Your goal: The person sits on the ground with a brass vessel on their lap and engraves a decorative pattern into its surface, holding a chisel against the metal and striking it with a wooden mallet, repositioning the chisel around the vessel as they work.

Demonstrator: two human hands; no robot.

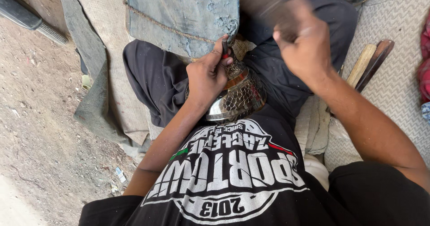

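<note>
Seat: the person sits cross-legged on a woven mat (398, 87), dirt ground (36, 132) off its left edge.
Work support: a worn grey block (183, 15) stands just beyond the knees.
Metal vessel (237, 96): lies in the lap, between the thighs and touching the shirt hem; rounded, shiny, with a scale pattern worked across its wall.
Handling judgement: stiff sheet metal, probably moderate in weight; the polished curve looks slippery and the thin wall may dent. Best held by bracing the broad body against the lap, palm over the shoulder.
Left hand (208, 76): grip clenched around a small dark punch (225, 46), its tip set on the vessel's upper part, heel of the hand resting on the metal.
Right hand (304, 42): raised above the vessel, grip closed on a blurred tool, likely a hammer (268, 4).
Spare tools: a wooden handle (361, 64) and dark blade (375, 62) lie on the mat near its right edge.
</note>
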